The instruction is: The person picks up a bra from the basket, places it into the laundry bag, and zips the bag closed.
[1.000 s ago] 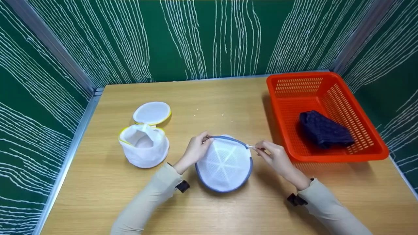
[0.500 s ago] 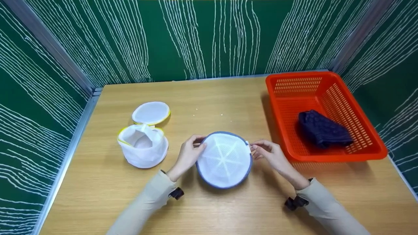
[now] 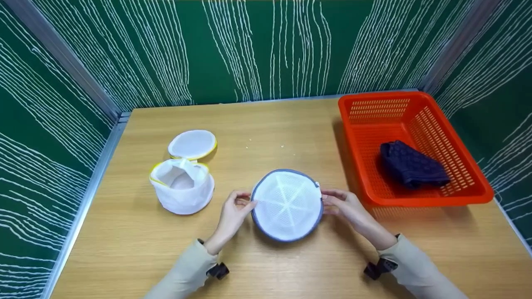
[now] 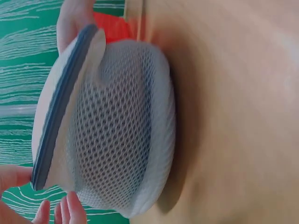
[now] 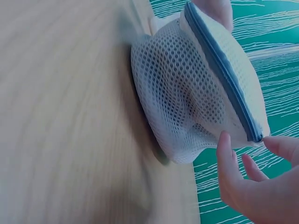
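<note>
A round white mesh laundry bag point(image 3: 286, 205) with a blue-grey zip round its top stands upright on the table in front of me, its lid lying over the opening. My left hand point(image 3: 235, 214) holds its left rim, thumb on the zip edge and fingers lower on the mesh side, as the left wrist view shows. On the opposite side my right hand point(image 3: 347, 209) grips the rim near the zip's white end; in the right wrist view the thumb point(image 5: 282, 147) touches the zip edge. The mesh hides anything inside.
A second white laundry bag point(image 3: 187, 197) with yellow trim stands at the left, its lid point(image 3: 192, 144) folded back. At the right, a red plastic basket point(image 3: 428, 201) holds a dark navy folded cloth item point(image 3: 411, 164). Green panels point(image 3: 266, 50) enclose the wooden table point(image 3: 266, 128).
My left hand has slid from the bag's upper left rim down to its left side. The right hand has let go of the zip pull and moved onto the right rim.
</note>
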Demonstrator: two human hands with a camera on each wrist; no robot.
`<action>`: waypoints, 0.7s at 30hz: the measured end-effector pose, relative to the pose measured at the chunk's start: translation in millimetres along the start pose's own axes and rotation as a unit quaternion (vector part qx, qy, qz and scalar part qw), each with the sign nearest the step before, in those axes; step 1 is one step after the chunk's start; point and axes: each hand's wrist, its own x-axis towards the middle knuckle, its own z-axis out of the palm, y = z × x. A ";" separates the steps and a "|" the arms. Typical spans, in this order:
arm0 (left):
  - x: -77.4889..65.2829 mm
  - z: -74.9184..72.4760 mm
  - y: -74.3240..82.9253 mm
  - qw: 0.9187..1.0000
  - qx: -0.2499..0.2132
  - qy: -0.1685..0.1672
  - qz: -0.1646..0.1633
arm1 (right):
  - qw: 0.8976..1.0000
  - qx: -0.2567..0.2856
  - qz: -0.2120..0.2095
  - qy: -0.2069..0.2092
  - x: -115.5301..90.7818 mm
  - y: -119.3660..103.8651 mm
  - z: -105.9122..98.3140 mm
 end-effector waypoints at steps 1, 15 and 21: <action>-1.4 0.1 -0.6 1.000 -0.008 0.001 -0.010 | 1.000 0.009 0.003 -0.002 -1.8 0.0 0.8; -1.3 3.0 3.7 0.989 -0.126 0.010 -0.077 | 0.992 0.107 -0.007 -0.064 -44.8 -52.1 32.1; 7.8 3.9 11.1 0.982 -0.165 0.027 -0.083 | 0.990 0.140 0.033 -0.011 -54.5 -84.8 52.0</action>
